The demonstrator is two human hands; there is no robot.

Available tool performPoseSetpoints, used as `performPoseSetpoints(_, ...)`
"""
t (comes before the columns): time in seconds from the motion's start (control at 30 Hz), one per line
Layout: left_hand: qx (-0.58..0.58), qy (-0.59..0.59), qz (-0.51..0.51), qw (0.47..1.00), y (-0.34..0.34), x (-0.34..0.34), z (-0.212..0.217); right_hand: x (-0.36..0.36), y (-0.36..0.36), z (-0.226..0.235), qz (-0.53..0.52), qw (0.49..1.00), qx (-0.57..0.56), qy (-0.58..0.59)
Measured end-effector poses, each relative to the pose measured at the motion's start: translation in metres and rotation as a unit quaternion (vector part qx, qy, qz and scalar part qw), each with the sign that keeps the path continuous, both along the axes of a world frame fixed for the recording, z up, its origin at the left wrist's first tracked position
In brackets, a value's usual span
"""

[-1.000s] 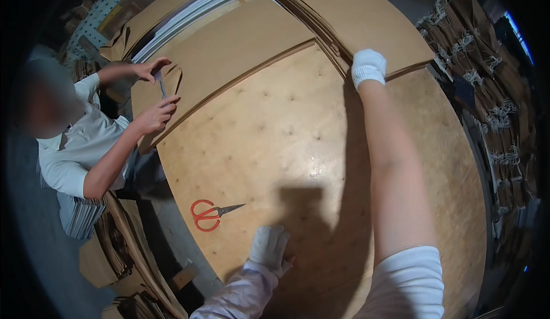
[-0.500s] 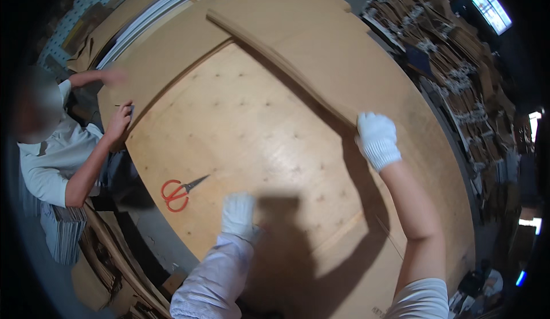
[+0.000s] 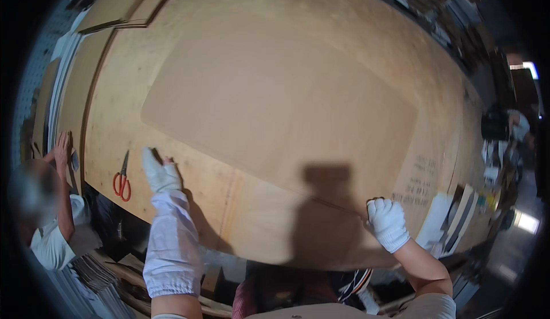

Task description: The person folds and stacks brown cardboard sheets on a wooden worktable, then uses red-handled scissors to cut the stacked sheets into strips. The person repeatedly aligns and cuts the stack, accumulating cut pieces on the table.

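Observation:
A large flat brown cardboard sheet (image 3: 275,95) lies across the plywood-topped table (image 3: 114,118) before me. My right hand (image 3: 388,223), in a white knit glove, is closed at the sheet's near right corner, its fingers curled over the edge. To the left of the sheet, my left hand (image 3: 160,171) hovers over or rests on the wood, gloved, fingers stretched out, holding nothing. A white sleeve cover wraps that forearm. Left of this hand lies a pair of scissors (image 3: 122,180) with red handles, blades pointing away.
At the left edge a co-worker's hands (image 3: 60,148) touch a stack of cardboard (image 3: 80,107). More cardboard (image 3: 120,4) lies at the far left. Papers and boards (image 3: 444,219) stand at the near right. Stacked sheets (image 3: 86,284) sit below the table at left.
My view has swung rightward and down. The cardboard raised by my right hand now lies flat on the table. My left hand has moved closer to the scissors.

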State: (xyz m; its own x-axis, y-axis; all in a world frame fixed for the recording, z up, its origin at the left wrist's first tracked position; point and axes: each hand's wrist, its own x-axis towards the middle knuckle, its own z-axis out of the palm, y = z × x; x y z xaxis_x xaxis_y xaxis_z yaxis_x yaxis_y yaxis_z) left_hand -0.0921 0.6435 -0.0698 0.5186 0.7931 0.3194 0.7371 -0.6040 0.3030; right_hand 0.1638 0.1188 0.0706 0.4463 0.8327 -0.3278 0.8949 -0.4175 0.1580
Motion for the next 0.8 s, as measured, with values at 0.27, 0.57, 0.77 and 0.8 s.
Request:
performPoseSetpoints(0.27, -0.324, -0.074, 0.017, 0.943, -0.027, 0.005, 0.039, -0.075, -0.193, -0.027, -0.163, 0.979, -0.104, 0.06)
performPoseSetpoints(0.57, -0.451, 0.154, -0.039, 0.878, -0.027, 0.089, 0.055, -0.118, -0.25, -0.064, -0.424, 0.88, 0.212, 0.038)
performPoseSetpoints(0.77, -0.404, 0.256, -0.03, 0.878, -0.031, 0.093, 0.062, -0.142, -0.236, -0.064, -0.777, 0.428, 0.372, 0.272)
performPoseSetpoints(0.8, -0.383, 0.286, -0.028, 0.878, -0.026, 0.088, 0.062, -0.133, -0.228, -0.064, -0.775, 0.376, 0.423, 0.281)
